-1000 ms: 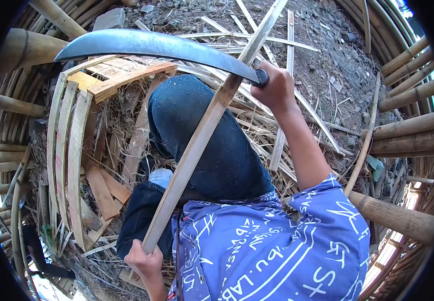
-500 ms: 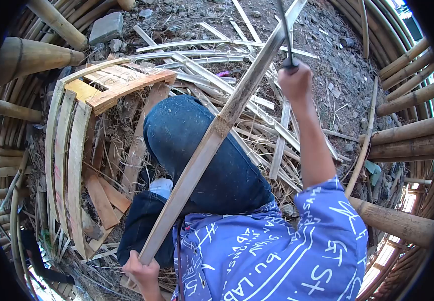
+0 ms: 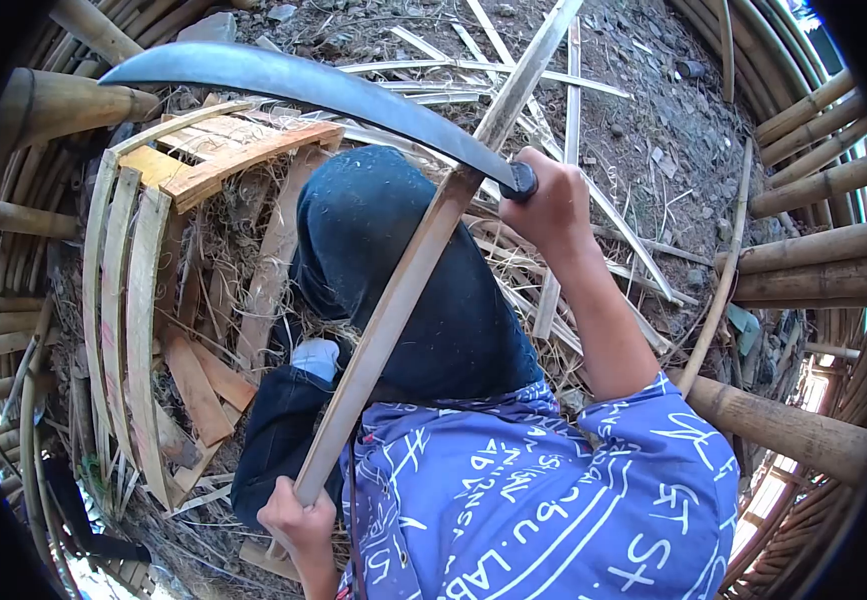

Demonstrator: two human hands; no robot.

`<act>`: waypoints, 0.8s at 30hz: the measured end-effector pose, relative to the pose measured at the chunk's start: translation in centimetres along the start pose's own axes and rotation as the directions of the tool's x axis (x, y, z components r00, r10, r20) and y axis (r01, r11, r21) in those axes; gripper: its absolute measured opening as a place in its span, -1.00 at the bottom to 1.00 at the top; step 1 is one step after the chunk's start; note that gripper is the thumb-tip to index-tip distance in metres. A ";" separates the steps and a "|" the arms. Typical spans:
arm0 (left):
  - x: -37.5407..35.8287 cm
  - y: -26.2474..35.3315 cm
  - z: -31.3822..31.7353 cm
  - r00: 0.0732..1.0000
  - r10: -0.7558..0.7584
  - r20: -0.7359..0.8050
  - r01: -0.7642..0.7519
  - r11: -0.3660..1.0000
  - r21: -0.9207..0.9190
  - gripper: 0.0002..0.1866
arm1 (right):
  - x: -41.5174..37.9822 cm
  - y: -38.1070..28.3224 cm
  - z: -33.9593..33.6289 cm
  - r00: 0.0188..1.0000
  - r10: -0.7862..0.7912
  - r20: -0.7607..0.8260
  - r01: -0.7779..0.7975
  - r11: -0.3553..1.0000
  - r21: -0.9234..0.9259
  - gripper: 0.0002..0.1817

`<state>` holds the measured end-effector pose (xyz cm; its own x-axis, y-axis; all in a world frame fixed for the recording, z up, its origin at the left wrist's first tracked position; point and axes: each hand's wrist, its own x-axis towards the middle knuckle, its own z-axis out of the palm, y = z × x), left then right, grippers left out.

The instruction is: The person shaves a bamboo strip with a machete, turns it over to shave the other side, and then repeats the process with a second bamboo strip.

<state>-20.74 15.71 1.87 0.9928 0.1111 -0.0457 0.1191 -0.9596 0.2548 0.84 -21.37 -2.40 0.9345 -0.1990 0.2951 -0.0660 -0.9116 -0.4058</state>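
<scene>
My right hand (image 3: 551, 205) is closed round the dark handle of a machete (image 3: 303, 82), whose wide curved blade stretches to the upper left. The blade crosses over a long bamboo strip (image 3: 383, 335) near the strip's node. My left hand (image 3: 298, 515) grips the lower end of that strip, close by my hip. From there the strip slants up to the right across my raised knee (image 3: 373, 215), with its darker far end beyond the blade.
To the left stands a wooden crate (image 3: 133, 330) of slats. Several split bamboo strips (image 3: 563, 110) and shavings litter the rubble ground ahead. Thick bamboo poles (image 3: 803, 262) line the right side, and more poles (image 3: 73, 105) stand at left. A grey block (image 3: 208, 28) lies at the back.
The machete has swung from pointing up and away to lying broadside across the strip. My right hand came down and left; my left hand moved slightly up and right.
</scene>
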 end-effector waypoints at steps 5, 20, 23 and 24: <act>-1.1 -2.5 0.1 0.999 -0.009 -0.041 0.012 0.998 0.067 -0.75 | 5.5 5.4 -0.3 0.974 0.179 -0.138 -0.185 0.982 -0.030 -0.81; 2.0 -0.8 -0.9 0.990 -0.009 0.143 0.019 0.997 -0.070 -0.83 | -1.1 -0.1 -1.2 0.999 0.015 -0.032 -0.007 0.973 0.230 -0.93; 1.7 -1.7 -1.1 0.993 0.021 0.119 -0.013 0.998 -0.069 -0.85 | 0.2 1.5 -1.1 0.999 -0.032 -0.024 0.034 0.997 0.072 -0.85; 1.6 -2.1 -1.0 0.994 0.014 0.104 -0.004 0.995 -0.095 -0.85 | 0.5 2.0 -0.9 0.986 -0.136 -0.095 0.143 0.988 0.061 -0.94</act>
<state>-19.37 18.13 2.19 0.9874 0.0701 -0.1422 0.1159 -0.9313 0.3453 0.86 -23.65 -2.27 0.8973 -0.1059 0.4285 0.0896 -0.9068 -0.4118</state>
